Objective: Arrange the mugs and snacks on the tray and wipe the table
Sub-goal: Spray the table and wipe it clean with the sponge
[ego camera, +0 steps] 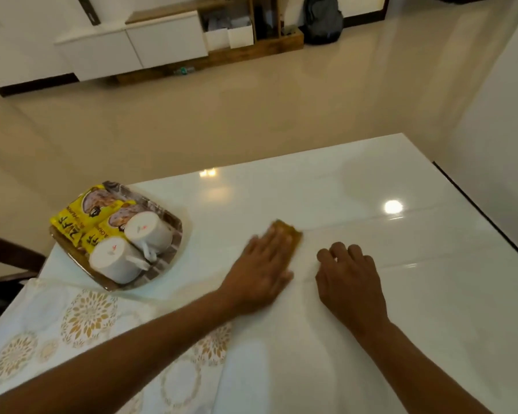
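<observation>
My left hand lies flat with straight fingers on a brownish-yellow cloth, pressing it onto the glossy white table; the hand is motion-blurred. My right hand rests on the table just to the right, its fingers bent at the knuckles, holding nothing. At the table's left edge sits a patterned tray. On it two white mugs stand upside down, and two yellow snack packets lie behind them.
A white cloth with gold floral print covers the near left part of the table. The table's right edge has a dark rim. Beyond lie a beige floor, a low white cabinet and a dark backpack.
</observation>
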